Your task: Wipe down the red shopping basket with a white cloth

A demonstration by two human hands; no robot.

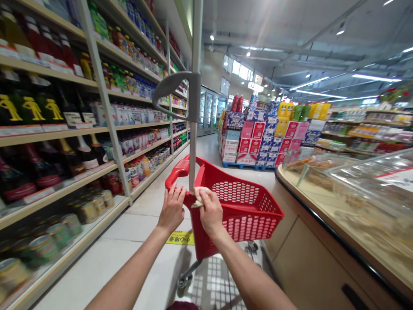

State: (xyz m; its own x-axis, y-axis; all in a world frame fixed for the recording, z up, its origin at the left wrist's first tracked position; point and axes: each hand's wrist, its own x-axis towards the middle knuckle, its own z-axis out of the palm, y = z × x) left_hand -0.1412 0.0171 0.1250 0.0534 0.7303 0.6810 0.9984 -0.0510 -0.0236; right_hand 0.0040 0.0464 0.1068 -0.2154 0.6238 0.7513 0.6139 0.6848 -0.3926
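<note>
A red shopping cart (248, 178) with a perforated basket stands right in front of me. My left hand (171, 207) holds the near corner of its red handle (177, 172), fingers over the top. Pinched in my right hand (211, 215) is a crumpled whitish cloth (200, 194), pressed against the cart's rear edge by the foot of the metal pole (192, 146). The pole rises upright from the cart and carries a grey plastic loop (177, 97). The cart's basket shows nothing lying in it.
Shelves (106, 86) of bottles and cans run along the left. A glass-topped counter (292, 185) stands close on the right. Stacked drink cartons (251, 142) on a blue pallet (241, 165) stand ahead. A yellow floor sign (180, 237) lies beneath my left hand.
</note>
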